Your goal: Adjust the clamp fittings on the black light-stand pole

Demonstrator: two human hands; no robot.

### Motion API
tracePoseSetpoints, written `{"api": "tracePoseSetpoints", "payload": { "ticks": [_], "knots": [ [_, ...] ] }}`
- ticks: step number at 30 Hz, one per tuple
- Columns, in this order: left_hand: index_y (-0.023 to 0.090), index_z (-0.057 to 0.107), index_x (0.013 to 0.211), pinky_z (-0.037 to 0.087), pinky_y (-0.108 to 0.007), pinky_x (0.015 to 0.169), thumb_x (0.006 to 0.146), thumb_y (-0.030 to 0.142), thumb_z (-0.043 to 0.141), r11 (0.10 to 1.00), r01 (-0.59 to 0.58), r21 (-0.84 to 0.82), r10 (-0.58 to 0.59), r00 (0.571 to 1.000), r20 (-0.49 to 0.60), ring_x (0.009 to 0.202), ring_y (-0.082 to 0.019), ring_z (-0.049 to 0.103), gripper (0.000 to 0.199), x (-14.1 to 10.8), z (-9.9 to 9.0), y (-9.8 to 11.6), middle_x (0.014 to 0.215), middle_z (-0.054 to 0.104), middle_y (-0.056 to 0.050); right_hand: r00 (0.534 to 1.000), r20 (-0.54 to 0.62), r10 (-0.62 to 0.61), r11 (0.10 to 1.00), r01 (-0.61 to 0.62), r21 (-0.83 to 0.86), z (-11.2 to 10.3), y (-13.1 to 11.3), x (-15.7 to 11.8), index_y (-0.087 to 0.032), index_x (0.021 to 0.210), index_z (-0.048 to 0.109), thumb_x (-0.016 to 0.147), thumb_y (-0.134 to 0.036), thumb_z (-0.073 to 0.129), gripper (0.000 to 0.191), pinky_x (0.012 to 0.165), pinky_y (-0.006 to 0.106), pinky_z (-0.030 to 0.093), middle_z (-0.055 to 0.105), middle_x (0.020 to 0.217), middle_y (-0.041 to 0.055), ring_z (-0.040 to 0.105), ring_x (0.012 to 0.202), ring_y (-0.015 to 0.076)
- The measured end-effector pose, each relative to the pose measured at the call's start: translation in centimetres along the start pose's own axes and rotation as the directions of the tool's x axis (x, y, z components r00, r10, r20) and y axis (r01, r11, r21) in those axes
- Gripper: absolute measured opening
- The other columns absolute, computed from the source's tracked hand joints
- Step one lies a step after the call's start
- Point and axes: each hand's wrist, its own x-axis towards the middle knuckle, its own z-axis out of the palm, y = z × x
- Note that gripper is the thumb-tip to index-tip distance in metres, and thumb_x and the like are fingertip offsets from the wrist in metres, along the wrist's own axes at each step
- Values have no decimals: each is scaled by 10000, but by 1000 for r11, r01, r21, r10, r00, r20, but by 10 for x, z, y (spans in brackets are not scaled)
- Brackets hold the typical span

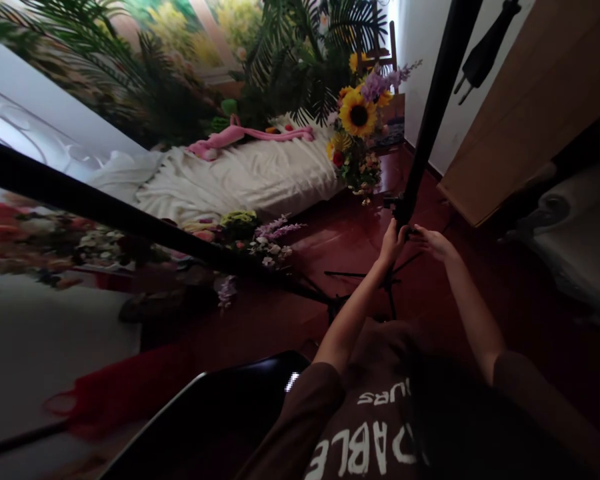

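From my station I have the black tripod stand (430, 113) right in front of the wearer, its legs (363, 273) spread on the red-brown tile floor (325, 233). The whole view is rolled over, so I can't tell whether the pole stands truly upright. The left grip (393, 243) is closed around the stand, just under a black clamp collar (395, 205), with the fingers curled onto it. The right grip (435, 243) is spread, its fingers (423, 233) reaching toward the same collar from the other side; I can't tell whether they are touching it. A second black pole (130, 217) crosses the frame from the left and runs low toward the stand's base. Beyond it, a sunflower bouquet (357, 113) stands at the end of a bed draped in a white sheet (240, 173), with a pink plush toy (240, 135) lying on top. More loose flowers (267, 243) sit at the bed's near edge, and a printed palm backdrop (130, 67) rises behind. To the right is a wooden wardrobe panel (510, 113), and a red cloth (130, 393) lies at lower left.
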Motion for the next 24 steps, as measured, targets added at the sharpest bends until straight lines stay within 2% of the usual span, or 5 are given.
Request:
{"api": "tracePoseSetpoints", "payload": {
  "ticks": [6,11,16,20,24],
  "knots": [
    [175,587,1102,509,-283,808,958,469,475,1000,-7,14,7,1000,24,845,-162,639,345,-2,-5,0,963,674,-85,999,53,-2,999,5,-48,-9,2,6,-141,849,755,795,-428,786,293,551,220,537,766,790,77,657,564,109],
    [189,596,1108,505,-270,774,936,446,533,998,-7,58,5,999,32,818,-163,651,315,-2,-9,0,946,682,-75,989,91,-121,993,119,27,-12,11,12,-169,829,744,694,-388,856,281,614,199,525,756,797,31,671,659,99],
    [192,577,1158,511,-294,793,949,419,506,998,-27,60,23,998,54,858,-180,668,317,-2,-7,2,1008,692,-102,951,82,-297,951,287,119,-11,22,13,-207,845,714,497,-387,931,447,715,196,522,750,848,-24,681,763,94],
    [190,581,1146,514,-299,803,957,408,488,998,-34,46,32,998,52,872,-186,668,303,-2,-7,4,1006,693,-103,927,74,-368,926,359,115,-11,29,19,-215,841,703,497,-375,920,438,833,259,538,751,914,-15,692,858,122],
    [182,576,1153,508,-284,788,956,393,491,998,-34,59,31,998,60,858,-183,664,301,-2,-7,5,984,694,-92,891,50,-452,892,450,50,-12,31,28,-192,644,675,488,-388,903,339,961,370,525,748,1000,28,692,955,180]
  ]
}}
